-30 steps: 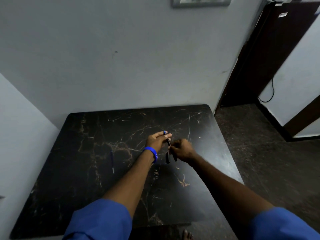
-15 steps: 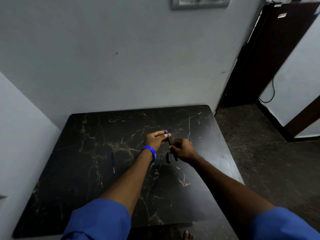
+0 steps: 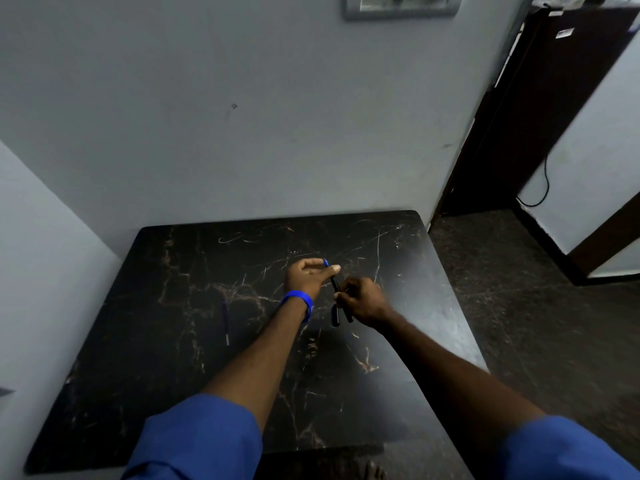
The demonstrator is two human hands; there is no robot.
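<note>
Both hands hold one thin black pen (image 3: 335, 284) just above the dark table (image 3: 173, 375), near its far right part. Our left hand (image 3: 306, 277) pinches the pen's blue end (image 3: 326, 262) between thumb and finger. Our right hand (image 3: 365, 299) has its fingers curled round the pen's middle. A short black piece (image 3: 335, 315) sits just beside the pen's near end. We cannot tell if it lies on the table or hangs from the hand.

We think the job now is to work the blue end, pulling it off or pushing it on, and we cannot tell which. To do it well, we should hold the middle tight with the right hand so the pen does not spin. The left hand should move in a straight line along the pen, not sideways, so nothing bends or snaps. A slow, gentle push or pull is best, because small parts can jump away. Working low over the table helps, so a dropped part lands close by. A second pen (image 3: 225, 322) lies well apart on the left, and we leave it alone.
</note>
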